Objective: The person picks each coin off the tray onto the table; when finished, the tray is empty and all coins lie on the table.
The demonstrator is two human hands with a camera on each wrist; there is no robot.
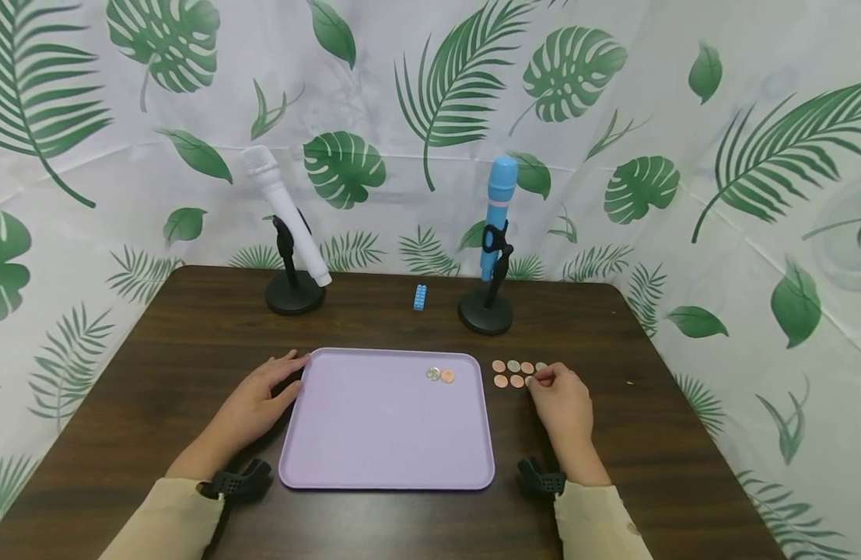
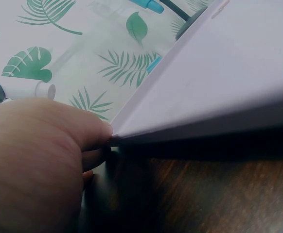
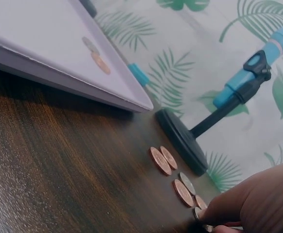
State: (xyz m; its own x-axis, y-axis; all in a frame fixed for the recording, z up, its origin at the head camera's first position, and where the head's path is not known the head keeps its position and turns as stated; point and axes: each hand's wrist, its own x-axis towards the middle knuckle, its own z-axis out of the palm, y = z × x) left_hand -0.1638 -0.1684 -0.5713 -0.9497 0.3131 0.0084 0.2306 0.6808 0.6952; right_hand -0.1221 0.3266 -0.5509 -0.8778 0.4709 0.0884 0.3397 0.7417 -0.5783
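Note:
A lilac tray [image 1: 386,435] lies on the dark wooden table, with a silver coin [image 1: 433,374] and a copper coin [image 1: 448,376] side by side near its far right corner. My left hand [image 1: 253,404] rests at the tray's left edge, its fingers fairly straight and touching the rim by the far left corner. To the right of the tray, several copper and silver coins [image 1: 501,381] form two short rows. My right hand [image 1: 565,400] is at the right end of these rows, pinching a silver coin [image 3: 197,213] that looks tilted up; its fingers partly cover the coins there.
Behind the tray, a white microphone [image 1: 290,210] leans on a black stand [image 1: 295,294] at left. A blue microphone [image 1: 498,202] sits on another black stand [image 1: 485,313] at right. Between them lies a small blue block [image 1: 419,297]. A leaf-patterned cloth [image 1: 374,93] hangs behind the table.

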